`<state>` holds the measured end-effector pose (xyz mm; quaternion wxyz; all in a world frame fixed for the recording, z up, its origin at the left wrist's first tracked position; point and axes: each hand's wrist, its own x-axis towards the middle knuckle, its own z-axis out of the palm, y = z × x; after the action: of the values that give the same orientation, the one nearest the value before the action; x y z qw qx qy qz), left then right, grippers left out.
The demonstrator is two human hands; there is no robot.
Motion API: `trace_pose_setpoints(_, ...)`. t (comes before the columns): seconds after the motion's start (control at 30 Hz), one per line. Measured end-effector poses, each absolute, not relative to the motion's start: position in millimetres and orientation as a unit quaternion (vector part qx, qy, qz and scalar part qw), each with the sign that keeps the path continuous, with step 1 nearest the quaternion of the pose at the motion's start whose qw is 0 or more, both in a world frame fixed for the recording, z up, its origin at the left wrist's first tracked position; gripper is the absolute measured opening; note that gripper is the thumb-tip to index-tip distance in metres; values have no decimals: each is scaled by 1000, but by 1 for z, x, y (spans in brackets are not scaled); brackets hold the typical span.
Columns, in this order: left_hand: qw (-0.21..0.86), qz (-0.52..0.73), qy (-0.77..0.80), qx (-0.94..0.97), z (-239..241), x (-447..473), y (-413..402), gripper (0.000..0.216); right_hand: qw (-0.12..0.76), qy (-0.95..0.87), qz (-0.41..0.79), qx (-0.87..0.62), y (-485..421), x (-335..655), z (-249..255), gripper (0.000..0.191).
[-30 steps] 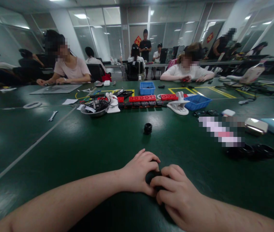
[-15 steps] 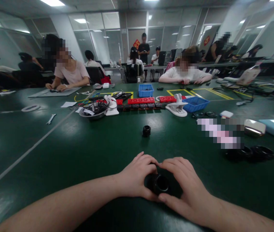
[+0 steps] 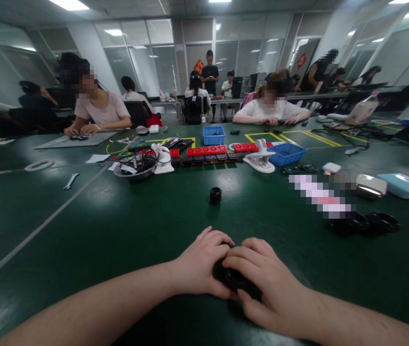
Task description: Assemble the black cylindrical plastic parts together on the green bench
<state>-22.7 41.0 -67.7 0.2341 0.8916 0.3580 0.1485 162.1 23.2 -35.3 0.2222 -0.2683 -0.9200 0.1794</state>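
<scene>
A black hollow cylindrical part (image 3: 233,278) stands low at the table's near side, partly covered by my fingers. My left hand (image 3: 204,266) is curled round its left side, thumb toward me and fingertips at the far side. From the right, my right hand (image 3: 271,281) arches over it, with fingers across the top and the thumb in front. What the right fingertips grip at the opening is hidden. Farther ahead, a small black ring-shaped part (image 3: 216,195) rests on the green table (image 3: 146,211), apart from both hands.
Across the table lie a metal bowl (image 3: 135,174) of cables, red power strips (image 3: 207,150), white clips (image 3: 260,161) and blue bins (image 3: 214,136). A wrench (image 3: 70,181) is on the left. Black rings (image 3: 382,222) lie at right. Two people sit opposite.
My right hand has closed in leftward over the black cylindrical part, its fingers now covering the opening that showed before. The left hand has kept its hold. The view has shifted slightly.
</scene>
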Motion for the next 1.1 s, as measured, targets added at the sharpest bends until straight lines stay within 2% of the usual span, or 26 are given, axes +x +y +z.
trace_pose_setpoints(0.17,228,146,356,894,-67,-23,40,35,193,-936,199,-219,20,160,-37,23)
trace_pose_setpoints(0.33,227,148,351,896,-66,-22,40,57,191,-937,200,-214,22,159,-43,20)
trace_pose_setpoints(0.4,231,147,346,897,-67,-22,40,59,185,-938,208,-206,24,159,-43,18)
trace_pose_setpoints(0.57,220,157,331,904,-72,-23,42,37,189,-940,225,-171,27,159,-40,17)
trace_pose_setpoints(0.7,218,161,335,902,-72,-23,41,47,214,-935,231,-164,26,161,-38,24)
trace_pose_setpoints(0.83,239,162,352,890,-68,-23,41,57,290,-916,193,-197,29,166,-41,37)
trace_pose_setpoints(1.1,237,165,376,880,-69,-23,41,49,317,-889,164,-288,31,166,-50,44)
